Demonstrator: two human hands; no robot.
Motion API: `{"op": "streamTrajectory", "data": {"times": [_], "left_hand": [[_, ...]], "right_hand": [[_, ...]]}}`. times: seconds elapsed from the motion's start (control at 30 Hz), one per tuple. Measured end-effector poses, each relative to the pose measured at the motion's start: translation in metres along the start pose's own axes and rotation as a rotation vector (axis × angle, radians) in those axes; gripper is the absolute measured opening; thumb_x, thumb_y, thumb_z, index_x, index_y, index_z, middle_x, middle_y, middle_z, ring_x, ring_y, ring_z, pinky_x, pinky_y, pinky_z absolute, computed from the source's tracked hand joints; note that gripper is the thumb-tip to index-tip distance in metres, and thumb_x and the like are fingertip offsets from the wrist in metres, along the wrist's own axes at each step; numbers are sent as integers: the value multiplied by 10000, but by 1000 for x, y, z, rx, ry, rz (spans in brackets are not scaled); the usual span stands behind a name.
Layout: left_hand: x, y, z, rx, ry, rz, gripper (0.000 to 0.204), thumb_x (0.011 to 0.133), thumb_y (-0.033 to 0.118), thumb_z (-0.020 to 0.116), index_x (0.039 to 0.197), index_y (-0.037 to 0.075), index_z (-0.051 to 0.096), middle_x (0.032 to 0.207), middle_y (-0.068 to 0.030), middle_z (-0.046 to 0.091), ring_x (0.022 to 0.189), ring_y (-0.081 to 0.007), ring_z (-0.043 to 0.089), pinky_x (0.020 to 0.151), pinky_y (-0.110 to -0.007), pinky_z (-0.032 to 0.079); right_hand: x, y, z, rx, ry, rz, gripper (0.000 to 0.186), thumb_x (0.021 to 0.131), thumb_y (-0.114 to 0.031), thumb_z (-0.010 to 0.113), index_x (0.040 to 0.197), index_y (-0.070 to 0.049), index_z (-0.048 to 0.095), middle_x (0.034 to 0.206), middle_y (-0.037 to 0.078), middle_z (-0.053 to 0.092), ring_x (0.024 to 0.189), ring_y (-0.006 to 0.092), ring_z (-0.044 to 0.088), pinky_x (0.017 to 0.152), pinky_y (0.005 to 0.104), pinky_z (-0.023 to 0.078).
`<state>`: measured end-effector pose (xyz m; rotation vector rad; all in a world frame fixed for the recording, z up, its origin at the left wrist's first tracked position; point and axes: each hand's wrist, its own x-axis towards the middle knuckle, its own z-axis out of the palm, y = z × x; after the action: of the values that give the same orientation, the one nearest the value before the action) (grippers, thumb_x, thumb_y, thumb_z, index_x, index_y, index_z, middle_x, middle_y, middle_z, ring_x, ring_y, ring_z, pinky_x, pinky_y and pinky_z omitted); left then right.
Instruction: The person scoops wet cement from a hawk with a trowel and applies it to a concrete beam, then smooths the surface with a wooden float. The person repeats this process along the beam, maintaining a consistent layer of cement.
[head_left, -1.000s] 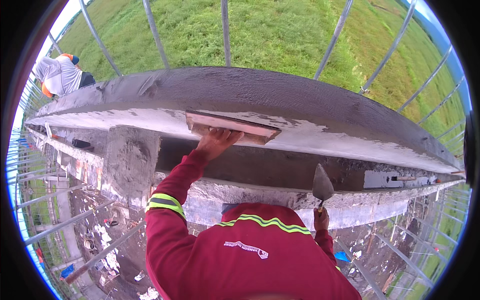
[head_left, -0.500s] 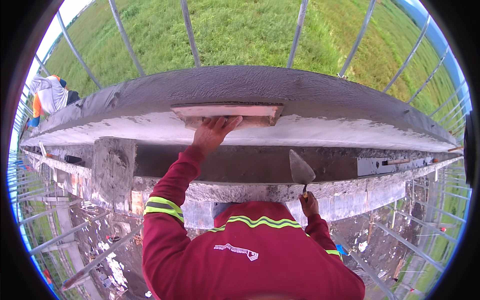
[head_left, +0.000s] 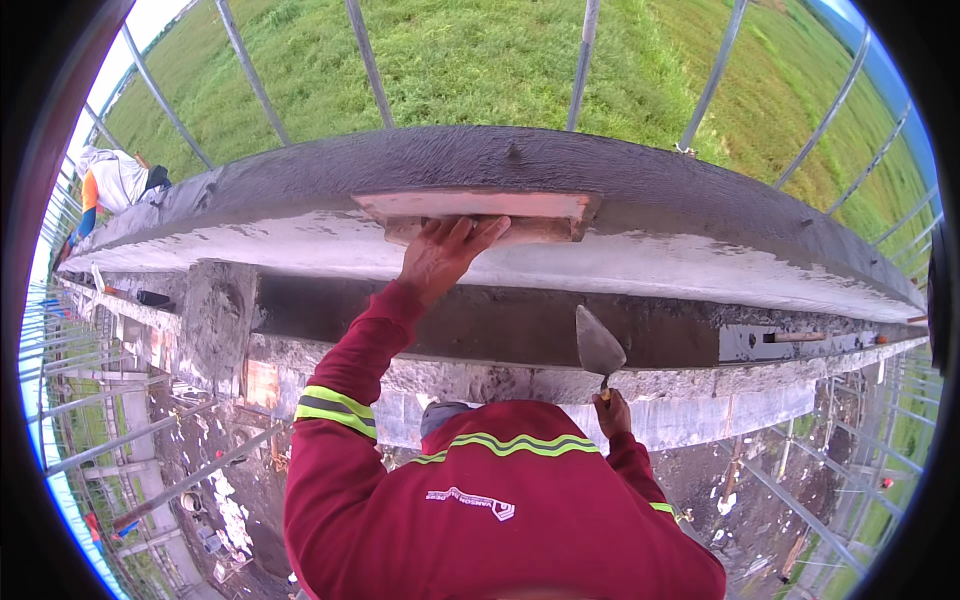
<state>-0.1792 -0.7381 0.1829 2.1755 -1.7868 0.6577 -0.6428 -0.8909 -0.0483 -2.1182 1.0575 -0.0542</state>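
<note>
My left hand [head_left: 445, 262] is closed on the grip of a long wooden float [head_left: 545, 207]. The float lies against the upper face of a curved wall [head_left: 680, 205], where wet grey plaster meets the paler surface below. Lower down and to the right, my right hand [head_left: 613, 415] is wrapped around the handle of a pointing trowel [head_left: 599, 342]. The trowel's blade points up and away over the dark channel [head_left: 480, 325] at the foot of the wall, with a little grey residue on it. Its handle is mostly hidden by my fingers.
A flat brush [head_left: 795, 337] lies on the ledge at right, and a dark-headed tool [head_left: 150, 298] at left. A rough concrete block [head_left: 218, 320] crosses the channel. Another person [head_left: 115, 185] leans over the wall at far left. Metal poles [head_left: 583, 65] stand beyond; debris-strewn ground lies far below.
My left hand has slid the float to the right and slightly up along the wall. The trowel stays in my right hand, nearly still. The whole view has shifted a little.
</note>
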Motion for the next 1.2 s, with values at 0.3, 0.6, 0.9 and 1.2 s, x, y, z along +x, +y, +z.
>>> {"op": "streamTrajectory", "data": {"times": [0.3,0.6,0.9,1.2], "left_hand": [[-25,61,67,-91,-169,76,619,870,155,597,1469,270,487,957,-33,519,912,-217,619,773,-389,553],[74,99,42,-14,-10,68,679,834,90,609,1483,248,484,896,-17,520,860,-188,606,749,-361,533],[17,143,52,-105,-193,19,587,851,129,628,1425,176,513,974,-92,600,803,-276,671,696,-409,554],[33,144,-155,-458,-329,-551,311,986,259,616,1188,23,600,906,-222,692,723,-397,678,581,-478,496]], "right_hand": [[-8,37,-15,77,68,34,406,946,-419,645,966,-20,575,912,231,651,845,456,636,720,516,494],[5,48,-6,111,67,4,419,943,-431,646,964,-20,564,896,246,651,878,474,632,741,525,495],[5,63,-11,161,105,41,468,930,-465,640,1035,-12,595,922,250,667,867,465,636,751,515,497],[29,72,-10,107,-92,-29,438,929,-458,638,976,-26,590,875,243,663,832,481,625,717,533,482]]}}
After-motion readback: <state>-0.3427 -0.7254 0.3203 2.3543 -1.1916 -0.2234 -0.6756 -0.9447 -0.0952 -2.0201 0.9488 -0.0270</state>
